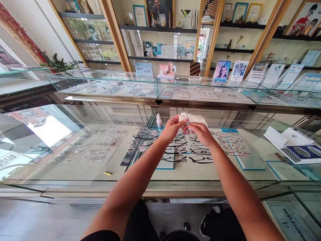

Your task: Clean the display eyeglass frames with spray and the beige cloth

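Both my arms reach out over a glass display counter [75,180]. My left hand [173,127] pinches a white cloth [195,118] that is wrapped around a thin-framed pair of glasses [186,115]. My right hand [199,132] is closed on the same cloth and glasses from below. Only bits of the dark frame show past the cloth. Beneath the glass top lie rows of several eyeglass frames [175,150] on white trays.
A small white spray bottle [159,122] stands on the counter left of my hands. A white and blue box [296,147] sits at the right. A second glass counter [155,88] and shelves with posters and certificates stand behind. A small yellow item [107,173] lies inside the case.
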### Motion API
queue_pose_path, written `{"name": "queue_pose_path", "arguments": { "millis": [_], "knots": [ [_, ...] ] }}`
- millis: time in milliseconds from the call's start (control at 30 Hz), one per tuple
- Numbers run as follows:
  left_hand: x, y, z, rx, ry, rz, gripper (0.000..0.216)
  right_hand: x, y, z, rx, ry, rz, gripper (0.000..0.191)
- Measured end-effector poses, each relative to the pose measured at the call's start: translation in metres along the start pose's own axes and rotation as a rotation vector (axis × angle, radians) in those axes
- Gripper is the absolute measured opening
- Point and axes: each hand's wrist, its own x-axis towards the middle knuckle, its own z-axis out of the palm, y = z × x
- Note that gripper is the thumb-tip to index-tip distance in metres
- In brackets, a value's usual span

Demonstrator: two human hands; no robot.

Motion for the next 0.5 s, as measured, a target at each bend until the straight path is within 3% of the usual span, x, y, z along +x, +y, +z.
{"name": "queue_pose_path", "arguments": {
  "millis": [167, 267, 367, 500],
  "knots": [
    [0.001, 0.003, -0.002, 0.09, 0.165, 0.079, 0.054, -0.005, -0.005, 0.0, -0.24, 0.317, -0.143, 0.035],
    [-0.001, 0.004, 0.0, 0.163, 0.139, 0.078, 0.052, -0.008, -0.01, 0.0, -0.42, 0.498, -0.362, 0.025],
    [-0.004, 0.004, 0.003, 0.271, 0.109, 0.066, 0.048, -0.008, -0.017, 0.001, -0.586, 0.553, -0.512, 0.013],
    [-0.008, 0.007, 0.008, 0.436, 0.104, 0.065, 0.041, -0.008, -0.02, 0.002, -0.72, 0.507, -0.531, 0.009]
  ]
}}
